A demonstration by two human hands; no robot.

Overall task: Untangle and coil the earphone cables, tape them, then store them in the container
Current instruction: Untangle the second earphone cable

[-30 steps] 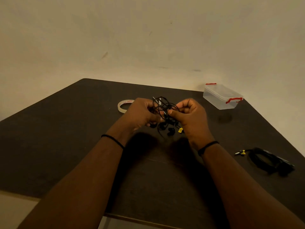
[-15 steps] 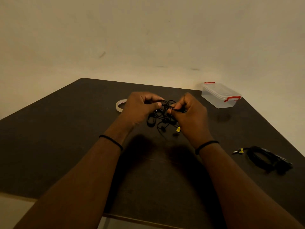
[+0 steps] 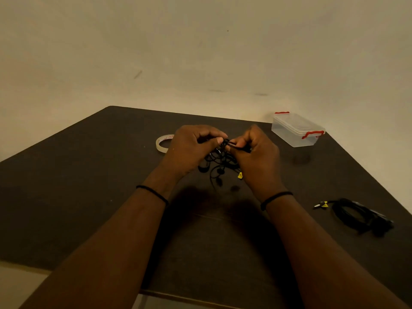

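Observation:
A tangle of black earphone cable [image 3: 217,162] hangs between my hands above the middle of the dark table [image 3: 89,186]. My left hand [image 3: 191,148] pinches the cable's top from the left. From the right, my right hand [image 3: 256,155] pinches the same bunch, fingertips almost meeting the left's. Loose loops, earbuds and a small yellow tag [image 3: 240,175] dangle below. A roll of clear tape [image 3: 162,143] lies just left of my left hand. The clear lidded container [image 3: 297,129] with red clips stands at the table's far right corner.
A second bundle of black cable [image 3: 359,216] with a yellow-tagged plug lies near the table's right edge. The table's front edge runs under my forearms. A plain wall rises behind the table.
My hands have drawn closer together and lowered the cable loops, which stood up above the fingers a second ago and now hang beneath them.

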